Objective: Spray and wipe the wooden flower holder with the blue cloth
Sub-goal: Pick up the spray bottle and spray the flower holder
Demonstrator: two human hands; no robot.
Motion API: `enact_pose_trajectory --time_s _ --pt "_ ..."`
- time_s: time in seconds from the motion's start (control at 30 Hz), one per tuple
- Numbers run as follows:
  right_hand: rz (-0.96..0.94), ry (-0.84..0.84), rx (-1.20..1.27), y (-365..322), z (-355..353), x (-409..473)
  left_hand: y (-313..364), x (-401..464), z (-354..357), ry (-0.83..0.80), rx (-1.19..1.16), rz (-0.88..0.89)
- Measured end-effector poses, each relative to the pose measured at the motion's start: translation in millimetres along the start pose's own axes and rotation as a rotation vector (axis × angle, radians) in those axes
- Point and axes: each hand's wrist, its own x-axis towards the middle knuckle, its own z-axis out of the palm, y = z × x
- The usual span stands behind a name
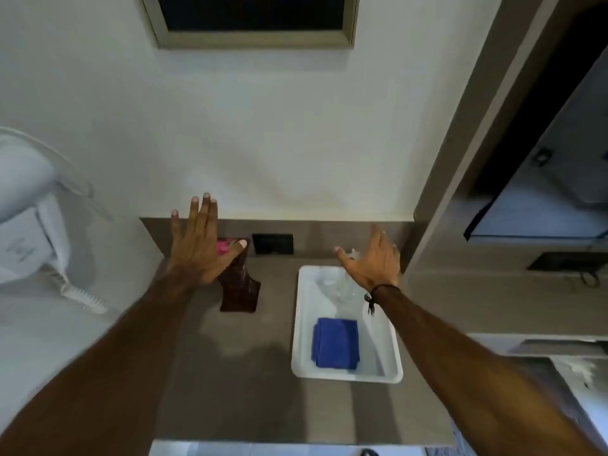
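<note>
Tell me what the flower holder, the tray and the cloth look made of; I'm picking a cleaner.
Flower holder: dark reddish-brown, glossy, seemingly varnished wood; grain too blurred to confirm. Tray: smooth white, rounded rim, soft sheen, probably plastic. Blue cloth: matte, folded, looks like soft fabric, perhaps microfibre.

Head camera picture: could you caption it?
Open hands hover over flower holder and tray with blue cloth.
</note>
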Motion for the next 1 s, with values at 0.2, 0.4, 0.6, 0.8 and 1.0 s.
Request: enact_pose_trajectory --time_s 0.2,0.4,0.6,0.8,1.0 --pt "0.42 -0.137 0.617 33.3 59.2 -5.3 2.1 -26.3 49.7 -0.112 -0.164 -0.188" --pt "0.473 -0.159 0.81 28.8 94.1 11.2 -2.3 -42.4 75.7 -0.13 -0.343 -0.408" --pt "0.478 -0.23 0.74 20.2 94.7 36.6 -7.1 -49.1 78.2 -0.115 -0.427 -0.476" --pt "0.376 -0.707 0.867 -25.9 89.7 26.7 -3.3 -40.1 82.8 -0.137 -0.423 -0.491" --pt "0.315 -0.973 1.092 -72.0 119.2 -5.6 -6.4 -33.5 87.0 -0.153 -0.377 -0.501"
